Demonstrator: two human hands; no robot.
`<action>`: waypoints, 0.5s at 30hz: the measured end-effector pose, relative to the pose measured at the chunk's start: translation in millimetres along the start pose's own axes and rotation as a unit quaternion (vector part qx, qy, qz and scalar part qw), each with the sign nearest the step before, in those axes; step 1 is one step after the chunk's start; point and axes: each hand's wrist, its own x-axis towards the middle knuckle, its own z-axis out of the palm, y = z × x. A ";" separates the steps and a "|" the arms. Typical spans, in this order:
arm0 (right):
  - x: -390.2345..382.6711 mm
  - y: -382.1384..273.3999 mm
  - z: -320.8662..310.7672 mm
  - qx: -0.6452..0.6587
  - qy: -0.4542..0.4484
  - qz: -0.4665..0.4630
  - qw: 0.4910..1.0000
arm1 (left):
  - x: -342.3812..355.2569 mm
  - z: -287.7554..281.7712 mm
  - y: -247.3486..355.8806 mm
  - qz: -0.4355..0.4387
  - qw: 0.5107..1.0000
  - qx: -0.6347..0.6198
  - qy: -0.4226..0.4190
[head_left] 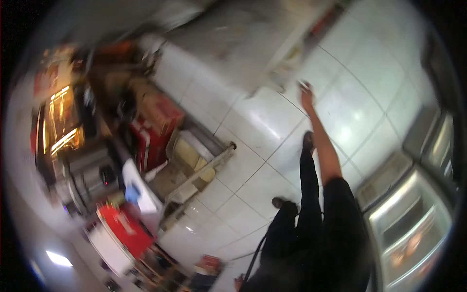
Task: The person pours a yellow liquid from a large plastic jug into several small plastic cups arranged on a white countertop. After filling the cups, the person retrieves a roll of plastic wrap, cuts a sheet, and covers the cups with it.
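My right arm reaches up the middle of the view, over the tiled floor [360, 97]. My right hand [305, 95] is blurred; its fingers appear closed on a small white thing [302, 84] that I cannot make out, beside the corner of a large, pale low surface [224, 53]. A small patch of my left hand [239, 283] shows at the lower edge, beside my dark clothing; its fingers are hidden. My two dark shoes [307, 141] are on the tiles below me.
At left stand a low metal trolley [219, 158] with cardboard and red boxes [158, 117], a lit display case [62, 121] and a red-and-white box [124, 228]. Glass-fronted chillers [406, 228] line the right. The picture is smeared by motion.
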 end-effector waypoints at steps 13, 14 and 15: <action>-334.1 -208.2 -263.6 -0.226 -0.549 0.034 0.804 | -62.1 165.2 -77.5 -0.135 0.843 -0.467 0.230; -347.0 -243.2 -249.8 -0.228 -0.576 0.004 0.785 | -70.7 177.3 -81.6 -0.155 0.822 -0.492 0.243; -357.7 -280.8 -230.6 -0.233 -0.603 -0.026 0.763 | -80.2 186.8 -88.9 -0.175 0.801 -0.513 0.254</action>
